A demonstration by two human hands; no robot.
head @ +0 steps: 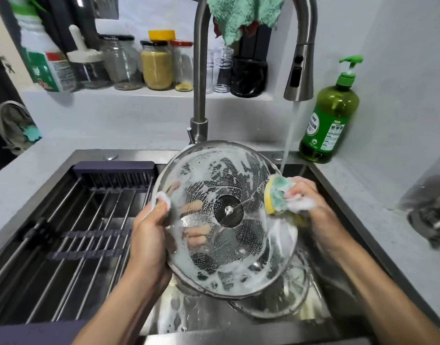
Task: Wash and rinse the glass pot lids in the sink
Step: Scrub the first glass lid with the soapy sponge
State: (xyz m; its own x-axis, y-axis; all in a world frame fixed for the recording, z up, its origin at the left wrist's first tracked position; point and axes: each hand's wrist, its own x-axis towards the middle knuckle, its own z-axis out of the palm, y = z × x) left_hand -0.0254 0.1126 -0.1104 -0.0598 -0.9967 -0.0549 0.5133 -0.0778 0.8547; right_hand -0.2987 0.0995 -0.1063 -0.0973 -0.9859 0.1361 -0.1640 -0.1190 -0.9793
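Observation:
A large glass pot lid [241, 175], covered in foam, is held tilted above the steel sink [323, 185], its underside facing me. My left hand [149, 235] grips its left rim, fingers showing through the glass. My right hand [311, 202] holds a yellow and green sponge [278, 195] pressed to the lid's right edge. A second glass lid [288, 295] lies in the sink basin underneath, partly hidden. Water runs from the faucet head [298, 78] just behind the sponge.
A roll-up drying rack [72, 232] covers the sink's left half. A green dish soap bottle [331, 115] stands at the back right corner. Several jars [156, 66] line the shelf behind. A metal pot [433, 217] sits on the right counter.

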